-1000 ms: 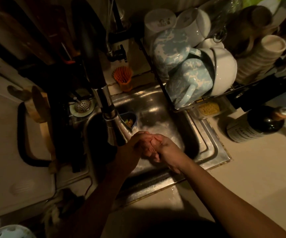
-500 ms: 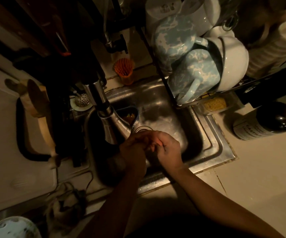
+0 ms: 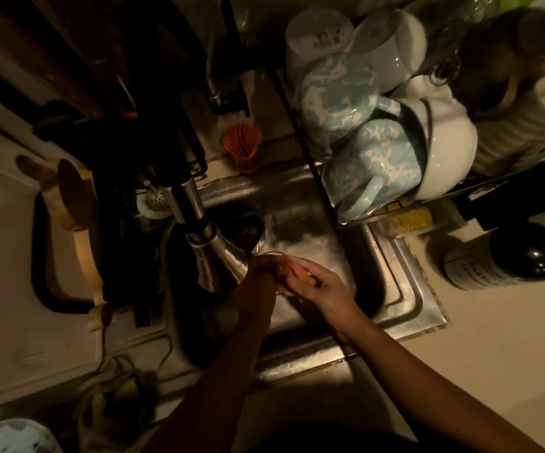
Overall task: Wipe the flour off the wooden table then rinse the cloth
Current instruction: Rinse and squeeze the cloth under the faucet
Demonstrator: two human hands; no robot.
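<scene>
**Steel sink (image 3: 395, 289), two hands meeting below the tap**

Over the basin, the left hand (image 3: 258, 282) and right hand (image 3: 322, 289) met just right of the faucet's metal spray head (image 3: 214, 256). The left fingers (image 3: 264, 261) were curled inward, and the right fingers (image 3: 292, 279) lay loosely spread against them. A reddish patch showed where they touched. In the dim light it could not be told whether that was the cloth or skin, nor whether either hand pinched anything. Crumpled pale fabric (image 3: 107, 403) lay well left of the fingers, nearer the person. Just beyond the fingers sat a small dark tub (image 3: 248, 228), with an orange cup (image 3: 241, 148) farther back. Up and right of the fingers, marbled blue mugs (image 3: 369, 165) leaned in a rack above a yellow sponge (image 3: 410, 219). A dark bottle (image 3: 506, 259) was on the table, far right.
</scene>
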